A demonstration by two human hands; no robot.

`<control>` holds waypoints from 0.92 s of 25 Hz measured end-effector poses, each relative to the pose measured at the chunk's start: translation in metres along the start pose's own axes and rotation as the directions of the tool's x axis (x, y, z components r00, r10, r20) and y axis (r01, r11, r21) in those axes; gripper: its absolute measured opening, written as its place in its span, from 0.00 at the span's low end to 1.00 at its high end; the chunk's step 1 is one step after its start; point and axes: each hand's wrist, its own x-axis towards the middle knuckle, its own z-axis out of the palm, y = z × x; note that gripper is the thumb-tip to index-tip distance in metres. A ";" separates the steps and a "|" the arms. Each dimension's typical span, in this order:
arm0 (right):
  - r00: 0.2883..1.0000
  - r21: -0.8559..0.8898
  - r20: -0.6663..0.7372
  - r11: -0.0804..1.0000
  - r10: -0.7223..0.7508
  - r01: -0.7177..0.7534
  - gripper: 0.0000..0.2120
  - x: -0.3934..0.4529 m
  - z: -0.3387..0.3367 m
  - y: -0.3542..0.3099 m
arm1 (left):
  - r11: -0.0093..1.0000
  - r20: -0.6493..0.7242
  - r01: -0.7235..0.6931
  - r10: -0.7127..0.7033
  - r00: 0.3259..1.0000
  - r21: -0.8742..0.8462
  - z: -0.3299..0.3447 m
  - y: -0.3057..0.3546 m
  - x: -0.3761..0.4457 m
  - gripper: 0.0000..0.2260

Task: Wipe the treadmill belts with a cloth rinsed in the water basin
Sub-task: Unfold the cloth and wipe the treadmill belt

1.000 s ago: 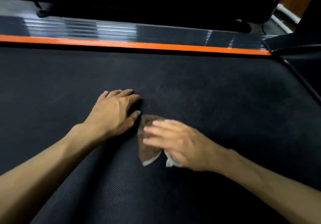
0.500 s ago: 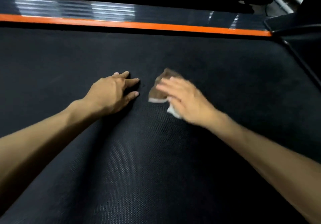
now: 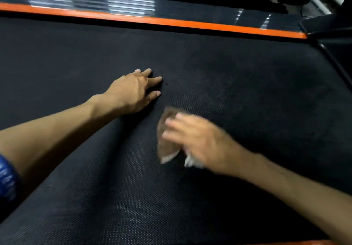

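Observation:
The black textured treadmill belt point(image 3: 247, 85) fills most of the view. My left hand point(image 3: 133, 92) lies flat on the belt with straight fingers, left of centre. My right hand point(image 3: 198, 142) is lower and to the right, blurred by motion, its fingers stretched over a small brownish-white cloth point(image 3: 165, 145) and pressing it onto the belt. Cloth edges stick out to the left of the fingers and under the palm. The two hands are apart. No water basin is in view.
An orange strip point(image 3: 171, 23) and a glossy dark side rail point(image 3: 190, 10) border the belt's far edge. A dark treadmill frame part point(image 3: 327, 27) stands at the upper right. A blue band point(image 3: 6, 178) shows on my left forearm.
My right hand has slid the cloth back toward me, after having pushed it away half a second ago. My left hand stays planted on the belt.

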 end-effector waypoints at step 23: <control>0.998 0.080 -0.042 0.996 0.046 -0.043 0.18 0.047 -0.002 0.048 | 0.999 0.110 -0.015 0.010 0.994 0.043 -0.006 -0.066 -0.045 0.40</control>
